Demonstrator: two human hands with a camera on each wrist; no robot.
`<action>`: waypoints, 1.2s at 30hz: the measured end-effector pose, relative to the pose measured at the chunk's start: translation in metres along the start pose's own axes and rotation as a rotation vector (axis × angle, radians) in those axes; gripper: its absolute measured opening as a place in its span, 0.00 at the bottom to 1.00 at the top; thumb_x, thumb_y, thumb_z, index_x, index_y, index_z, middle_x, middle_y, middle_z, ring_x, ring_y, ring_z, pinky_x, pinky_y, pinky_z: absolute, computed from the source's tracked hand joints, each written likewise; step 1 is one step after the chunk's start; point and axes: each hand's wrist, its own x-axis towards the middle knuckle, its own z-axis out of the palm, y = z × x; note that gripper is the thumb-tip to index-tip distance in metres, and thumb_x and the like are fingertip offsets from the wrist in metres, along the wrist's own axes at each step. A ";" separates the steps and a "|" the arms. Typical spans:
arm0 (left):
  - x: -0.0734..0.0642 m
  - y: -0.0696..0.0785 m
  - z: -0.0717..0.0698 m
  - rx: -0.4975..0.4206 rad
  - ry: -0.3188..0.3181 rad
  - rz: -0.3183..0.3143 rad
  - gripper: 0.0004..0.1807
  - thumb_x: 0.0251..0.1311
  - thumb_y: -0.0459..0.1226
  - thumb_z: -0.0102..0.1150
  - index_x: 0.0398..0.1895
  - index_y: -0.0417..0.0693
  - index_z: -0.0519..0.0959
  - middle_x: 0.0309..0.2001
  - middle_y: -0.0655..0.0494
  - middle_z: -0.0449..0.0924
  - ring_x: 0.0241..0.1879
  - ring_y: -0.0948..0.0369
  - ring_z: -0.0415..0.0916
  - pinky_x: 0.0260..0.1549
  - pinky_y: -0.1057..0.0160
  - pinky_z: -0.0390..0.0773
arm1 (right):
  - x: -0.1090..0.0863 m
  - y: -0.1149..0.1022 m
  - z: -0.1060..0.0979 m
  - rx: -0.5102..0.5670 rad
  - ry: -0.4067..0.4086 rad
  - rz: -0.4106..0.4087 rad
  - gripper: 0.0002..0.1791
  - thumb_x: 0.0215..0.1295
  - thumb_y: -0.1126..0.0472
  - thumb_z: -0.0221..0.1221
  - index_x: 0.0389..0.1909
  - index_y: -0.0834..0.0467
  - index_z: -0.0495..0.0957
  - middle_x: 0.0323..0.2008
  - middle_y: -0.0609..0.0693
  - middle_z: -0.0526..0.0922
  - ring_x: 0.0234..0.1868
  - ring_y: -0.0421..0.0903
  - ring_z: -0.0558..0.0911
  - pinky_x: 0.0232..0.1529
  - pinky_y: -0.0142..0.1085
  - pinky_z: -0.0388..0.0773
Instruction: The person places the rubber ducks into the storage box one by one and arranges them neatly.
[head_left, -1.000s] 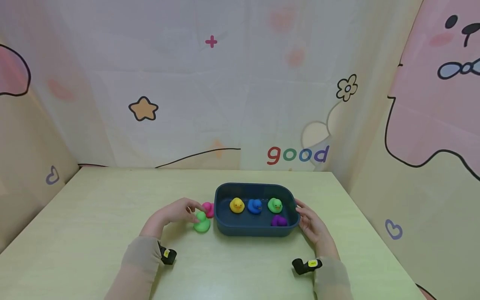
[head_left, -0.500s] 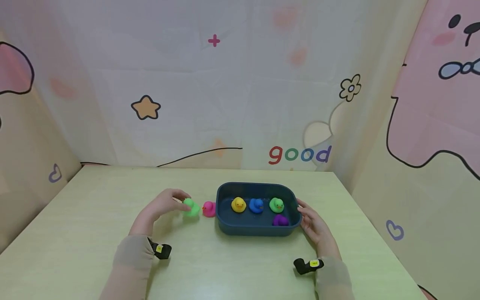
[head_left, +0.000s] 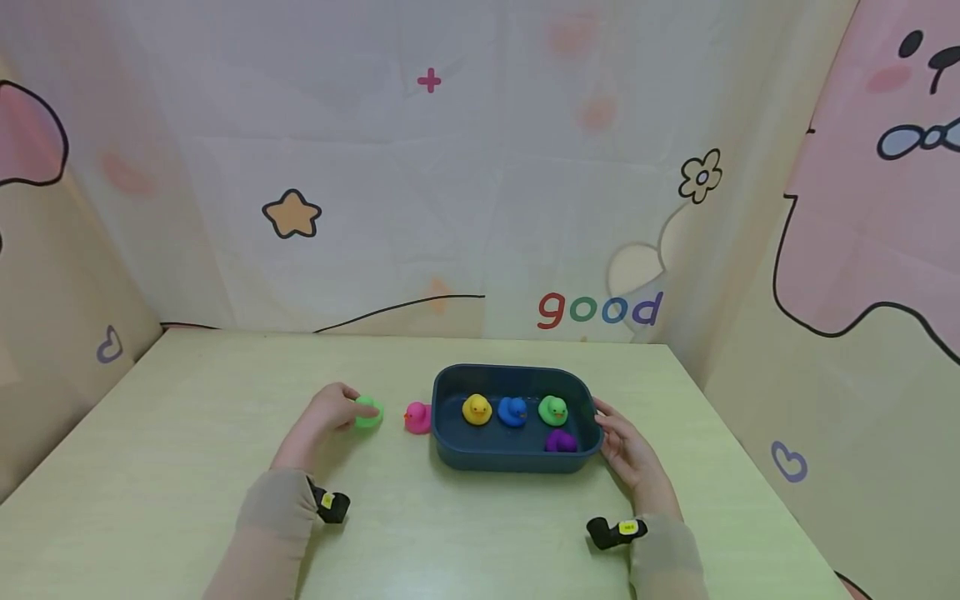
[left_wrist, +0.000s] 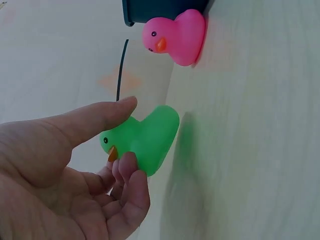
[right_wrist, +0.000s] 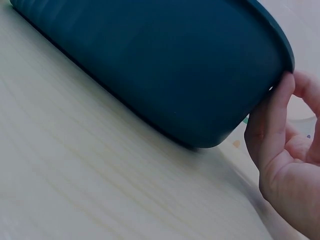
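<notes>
My left hand (head_left: pixel 330 407) pinches a light green rubber duck (left_wrist: pixel 156 135) between thumb and fingers, close over the table left of the box. Its beak points toward my palm in the left wrist view. A pink rubber duck (head_left: pixel 417 418) sits between that hand and the dark blue box (head_left: pixel 510 462), right against the box's left end. My right hand (head_left: pixel 628 454) touches the box's right end, fingertips just below the rim (right_wrist: pixel 286 42). Inside the box are a yellow duck (head_left: pixel 477 410), a blue duck (head_left: pixel 513 412), another green duck (head_left: pixel 553 410) and a purple duck (head_left: pixel 561 442).
The box stands on a pale wooden table (head_left: pixel 465 542), toward its far side. Behind it hangs a printed cloth backdrop (head_left: pixel 360 150), with more printed cloth on both sides. A small black camera (head_left: pixel 332 505) is strapped to each wrist.
The held green duck has moved left and back, from in front of the pink duck to a spot left of it. My right hand keeps its place at the box.
</notes>
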 end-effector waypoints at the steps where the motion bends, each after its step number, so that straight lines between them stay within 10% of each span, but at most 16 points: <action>1: 0.001 -0.001 0.001 0.016 -0.005 -0.004 0.28 0.56 0.38 0.68 0.53 0.30 0.68 0.17 0.60 0.63 0.16 0.67 0.60 0.22 0.69 0.64 | 0.000 0.000 0.000 -0.001 0.000 0.000 0.24 0.77 0.71 0.35 0.46 0.50 0.80 0.36 0.45 0.84 0.33 0.35 0.83 0.37 0.23 0.80; 15: -0.005 0.000 0.005 0.184 -0.066 0.010 0.21 0.57 0.44 0.66 0.28 0.44 0.63 0.16 0.59 0.62 0.16 0.65 0.57 0.20 0.69 0.62 | 0.000 0.000 0.002 -0.013 0.019 -0.008 0.21 0.76 0.71 0.38 0.47 0.51 0.78 0.36 0.46 0.84 0.33 0.35 0.83 0.38 0.23 0.80; 23: -0.011 -0.003 -0.006 0.138 -0.087 0.079 0.40 0.52 0.43 0.71 0.62 0.30 0.64 0.45 0.39 0.72 0.35 0.53 0.70 0.38 0.59 0.75 | 0.001 0.003 0.000 -0.007 0.024 -0.008 0.21 0.76 0.70 0.38 0.47 0.51 0.79 0.37 0.46 0.84 0.33 0.35 0.83 0.37 0.23 0.80; 29: -0.010 -0.011 -0.015 0.036 -0.206 0.238 0.43 0.48 0.32 0.73 0.69 0.38 0.64 0.66 0.29 0.62 0.63 0.36 0.65 0.62 0.39 0.67 | 0.001 0.003 0.000 -0.036 0.007 -0.026 0.22 0.76 0.70 0.37 0.48 0.50 0.79 0.37 0.45 0.83 0.33 0.34 0.82 0.36 0.22 0.80; 36: -0.006 -0.018 -0.014 0.006 -0.251 0.263 0.39 0.49 0.27 0.70 0.68 0.37 0.67 0.67 0.30 0.63 0.64 0.35 0.64 0.63 0.40 0.66 | -0.002 0.001 0.004 -0.022 -0.004 -0.013 0.23 0.76 0.71 0.36 0.47 0.50 0.80 0.36 0.45 0.83 0.33 0.35 0.83 0.37 0.23 0.80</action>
